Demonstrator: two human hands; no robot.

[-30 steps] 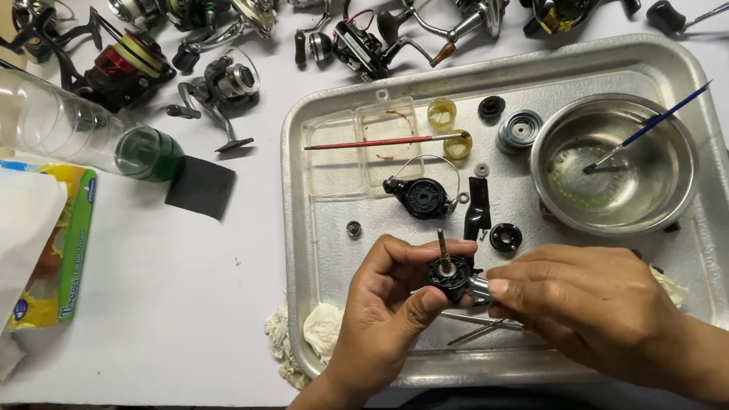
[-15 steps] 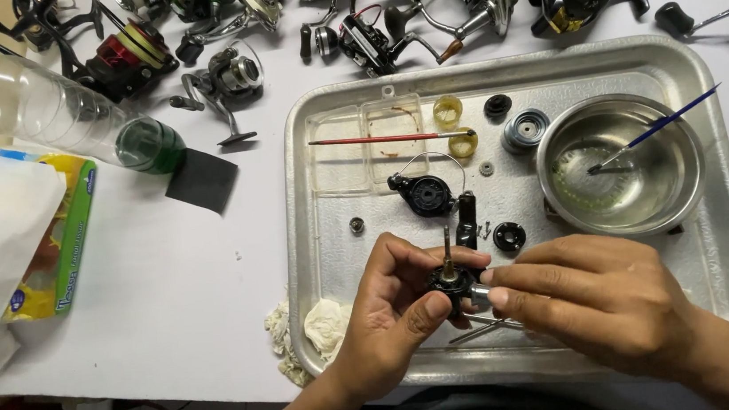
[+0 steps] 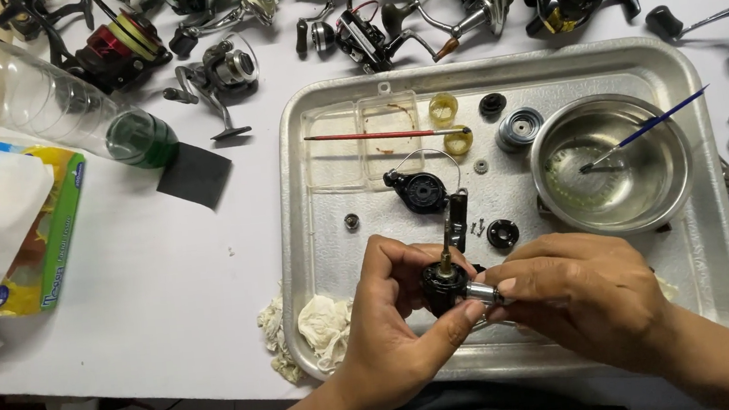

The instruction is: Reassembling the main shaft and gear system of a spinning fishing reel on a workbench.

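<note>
The left hand (image 3: 395, 336) cradles a small black reel body (image 3: 442, 285) over the near edge of the metal tray (image 3: 494, 72), fingers wrapped round it, with its thin shaft (image 3: 446, 259) pointing up. The right hand (image 3: 583, 295) pinches a short silver sleeve (image 3: 483, 292) against the body's side; both hands are closed on their parts and touch each other.

To do this well, the left hand likely needs to keep the body steady and level over the tray, so anything that slips drops into it rather than onto the counter (image 3: 166, 269). The sleeve probably wants to go on square, turned gently rather than forced.

The tray holds loose parts: a black side cover (image 3: 421, 191) with a wire bail, a black ring (image 3: 503, 233), a grey spool piece (image 3: 519, 128), a black cap (image 3: 492, 103), two amber pieces (image 3: 450, 121), a small washer (image 3: 352, 221) and tiny screws (image 3: 476, 228). A clear plastic box (image 3: 363, 143) lies in it with a red-handled brush (image 3: 367, 136) across the top. The steel bowl (image 3: 673, 175) holds a little clear liquid and a blue-handled brush (image 3: 646, 126) leaning on its rim. A crumpled rag (image 3: 323, 325) lies on the tray's near left corner.
</note>
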